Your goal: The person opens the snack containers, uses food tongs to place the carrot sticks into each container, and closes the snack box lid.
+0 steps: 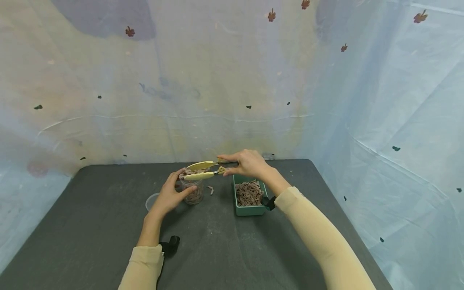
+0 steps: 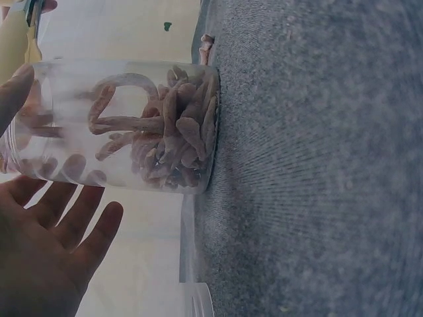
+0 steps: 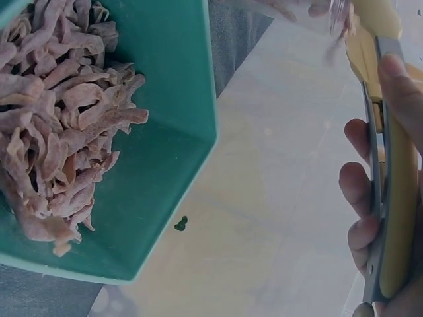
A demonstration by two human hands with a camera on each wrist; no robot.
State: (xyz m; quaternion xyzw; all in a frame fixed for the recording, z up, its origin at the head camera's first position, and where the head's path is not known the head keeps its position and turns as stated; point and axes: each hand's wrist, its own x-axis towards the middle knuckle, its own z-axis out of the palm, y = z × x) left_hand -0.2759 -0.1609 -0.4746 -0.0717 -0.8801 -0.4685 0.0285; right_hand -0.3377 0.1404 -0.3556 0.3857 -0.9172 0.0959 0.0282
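Observation:
My left hand point(image 1: 169, 198) holds a clear plastic jar point(image 1: 196, 196) near its top, thumb on one side and fingers on the other. Brownish, dried-looking strips point(image 2: 175, 135) fill the lower part of the jar, with a few looped higher up. In my right hand point(image 1: 251, 164) is a pair of tongs point(image 3: 395, 224) with yellow heads and grey-and-yellow handles. The tong heads lie over the jar's mouth, with more strips point(image 1: 188, 172) between them at the rim. Beside the right forearm stands a green tub point(image 3: 175, 112) holding a heap of the same strips point(image 3: 66, 125).
One loose strip point(image 1: 210, 190) lies on the dark table point(image 1: 217, 249) just right of the jar. A clear round lid point(image 1: 150, 202) rests to its left, partly behind the left hand. Plastic sheeting point(image 1: 203, 80) hangs behind the table and along the right side.

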